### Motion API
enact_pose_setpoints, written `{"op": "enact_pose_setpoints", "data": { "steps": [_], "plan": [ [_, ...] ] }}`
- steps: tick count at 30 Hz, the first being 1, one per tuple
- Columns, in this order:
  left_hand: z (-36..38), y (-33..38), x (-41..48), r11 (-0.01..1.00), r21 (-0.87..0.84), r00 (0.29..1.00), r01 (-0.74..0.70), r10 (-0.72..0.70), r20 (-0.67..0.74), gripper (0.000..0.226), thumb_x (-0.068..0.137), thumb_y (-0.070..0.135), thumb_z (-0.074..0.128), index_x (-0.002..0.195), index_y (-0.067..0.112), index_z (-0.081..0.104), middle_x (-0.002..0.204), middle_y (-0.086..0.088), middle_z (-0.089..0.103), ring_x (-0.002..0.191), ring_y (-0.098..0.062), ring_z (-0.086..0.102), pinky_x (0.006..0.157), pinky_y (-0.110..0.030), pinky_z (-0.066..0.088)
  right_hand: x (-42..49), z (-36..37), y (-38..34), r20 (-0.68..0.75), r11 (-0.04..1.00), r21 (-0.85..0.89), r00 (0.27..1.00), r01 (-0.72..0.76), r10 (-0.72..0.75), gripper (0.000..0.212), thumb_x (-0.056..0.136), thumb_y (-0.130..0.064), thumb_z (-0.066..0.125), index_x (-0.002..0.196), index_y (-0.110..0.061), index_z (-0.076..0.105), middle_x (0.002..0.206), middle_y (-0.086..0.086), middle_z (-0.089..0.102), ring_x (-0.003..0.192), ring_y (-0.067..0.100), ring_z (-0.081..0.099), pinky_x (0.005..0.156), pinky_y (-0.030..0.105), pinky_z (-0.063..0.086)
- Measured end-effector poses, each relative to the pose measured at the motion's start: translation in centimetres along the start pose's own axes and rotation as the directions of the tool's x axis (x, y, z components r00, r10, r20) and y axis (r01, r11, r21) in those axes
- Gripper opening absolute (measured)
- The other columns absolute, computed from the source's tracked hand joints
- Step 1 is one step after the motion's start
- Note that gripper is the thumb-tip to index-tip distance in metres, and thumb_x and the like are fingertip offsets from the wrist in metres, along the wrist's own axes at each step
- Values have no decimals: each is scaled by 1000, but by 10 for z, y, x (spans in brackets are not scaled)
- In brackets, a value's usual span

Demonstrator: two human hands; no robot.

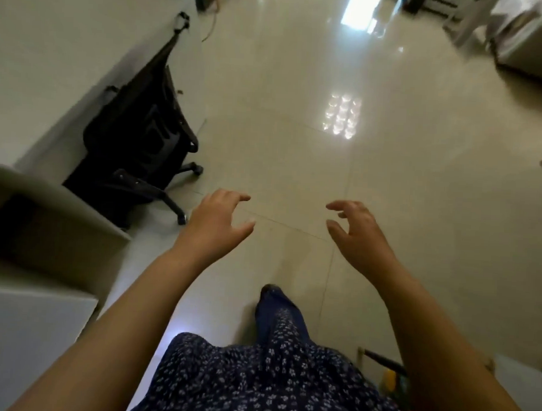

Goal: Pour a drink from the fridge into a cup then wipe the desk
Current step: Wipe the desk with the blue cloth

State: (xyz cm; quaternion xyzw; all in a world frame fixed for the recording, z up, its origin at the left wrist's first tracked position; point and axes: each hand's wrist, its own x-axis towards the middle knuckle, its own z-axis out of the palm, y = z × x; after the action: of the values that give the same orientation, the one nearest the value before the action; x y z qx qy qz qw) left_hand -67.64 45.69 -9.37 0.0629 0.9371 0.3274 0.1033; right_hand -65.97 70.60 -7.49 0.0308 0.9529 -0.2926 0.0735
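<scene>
My left hand (217, 222) and my right hand (357, 232) are both held out in front of me over the tiled floor, fingers spread and curled, holding nothing. A long pale desk (52, 71) runs along the left side of the view. No fridge, drink or cup is in view. My dark floral dress and one foot show at the bottom centre.
A black office chair (142, 143) on castors stands tucked against the desk on the left. A grey box-like surface (25, 334) sits at the lower left. White furniture (525, 39) stands at the top right. Glossy floor tiles (298, 129) stretch ahead.
</scene>
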Motion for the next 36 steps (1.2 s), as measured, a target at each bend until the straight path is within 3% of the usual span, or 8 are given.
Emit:
{"op": "enact_pose_setpoints", "data": {
  "steps": [4,8,14,20,24,34,36],
  "plan": [
    [-33,-37,34,977,-82,974,197,-205,-99,58,86,36,60,139,23,38,138,-1,43,126,-20,41,103,-38,38,89,28,-41,121,988,-9,981,153,-150,31,91,-29,52,122,-26,49,133,-1,44,120,18,44,100,42,42],
    [-60,-48,97,945,-139,931,295,-317,-179,54,87,32,60,137,22,42,139,-1,42,125,-19,43,103,-37,39,182,35,-68,229,953,-9,928,303,-293,33,92,-32,50,124,-26,47,136,-1,39,123,20,42,102,42,40],
    [-101,-40,193,947,-169,927,272,-305,-219,41,88,34,59,127,27,49,132,5,41,117,-14,46,95,-40,49,297,20,-105,257,930,74,894,359,-366,33,93,-31,49,124,-25,47,135,-1,40,124,19,41,100,37,39],
    [-122,-60,266,935,-132,896,330,-354,-268,46,89,34,57,133,25,43,141,2,36,126,-15,41,98,-29,36,388,24,-138,303,910,109,859,400,-413,33,92,-32,50,123,-26,47,134,-2,40,124,18,40,100,37,38],
    [-136,-82,329,927,-133,893,351,-374,-252,53,90,35,57,138,26,37,145,2,31,129,-16,40,97,-30,36,456,31,-157,313,912,121,857,391,-409,34,92,-31,50,125,-24,47,135,0,39,125,19,39,103,41,37],
    [-217,-159,510,908,-152,884,391,-416,-214,54,90,34,56,139,22,35,140,-2,35,119,-19,45,90,-30,40,643,50,-215,362,928,54,859,369,-362,33,92,-31,49,125,-25,46,136,-1,39,124,17,39,102,35,36],
    [-236,-171,537,903,-132,875,408,-428,-226,54,90,34,56,139,21,35,142,-2,34,123,-21,44,95,-33,39,677,53,-235,357,914,55,846,403,-395,33,92,-31,49,125,-24,46,135,-1,40,123,17,40,101,35,36]
  ]
}}
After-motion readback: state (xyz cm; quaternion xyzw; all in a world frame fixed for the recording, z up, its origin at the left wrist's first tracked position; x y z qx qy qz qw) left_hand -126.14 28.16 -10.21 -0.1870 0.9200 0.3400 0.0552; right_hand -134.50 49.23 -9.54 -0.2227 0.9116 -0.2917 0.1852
